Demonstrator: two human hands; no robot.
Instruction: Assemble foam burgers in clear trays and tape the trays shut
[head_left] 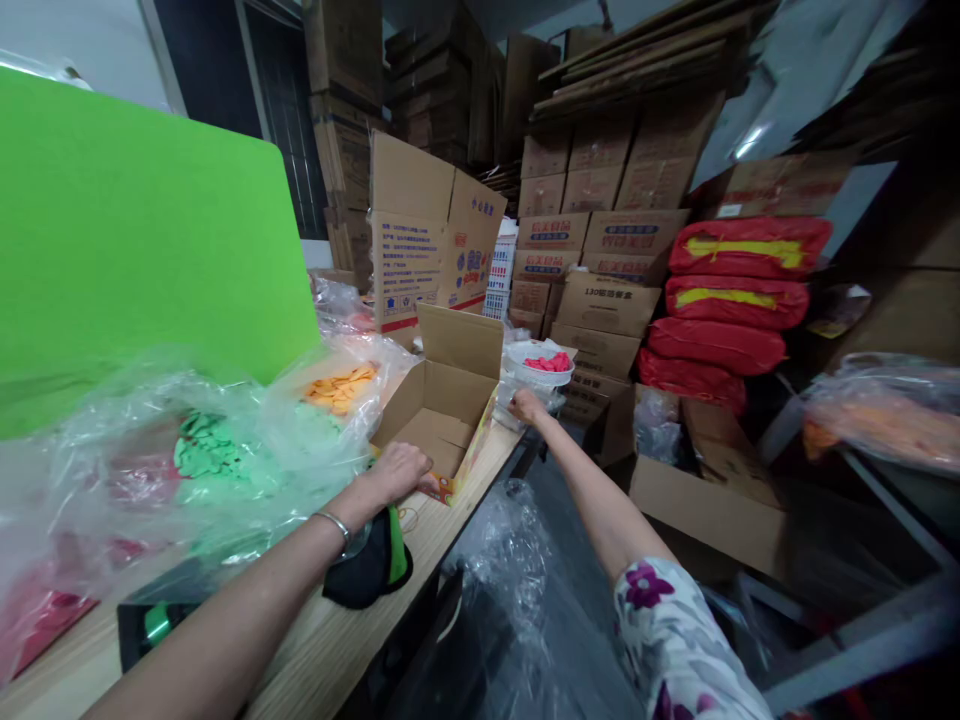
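- the left hand (pixel 401 470) lies on the near flap of a small open carton (pixel 442 405) at the edge of the wooden desk (pixel 442 535); its fingers are loosely bent, pressing on the card and not closed round anything.
- the right hand (pixel 527 405) reaches past the carton's far corner to a white basin (pixel 517 358) of red pieces (pixel 549 362). its fingers are curled against crinkled plastic below the rim — whether they grip it i cannot tell.
- the carton looks empty, so probably light. thin card like this gives at the flaps, so the side walls or the base would be the firmer hold.
- left of it lie clear plastic bags (pixel 247 400) of green pieces (pixel 206 450) and orange pieces (pixel 341 388), with a green board (pixel 135 240) behind.
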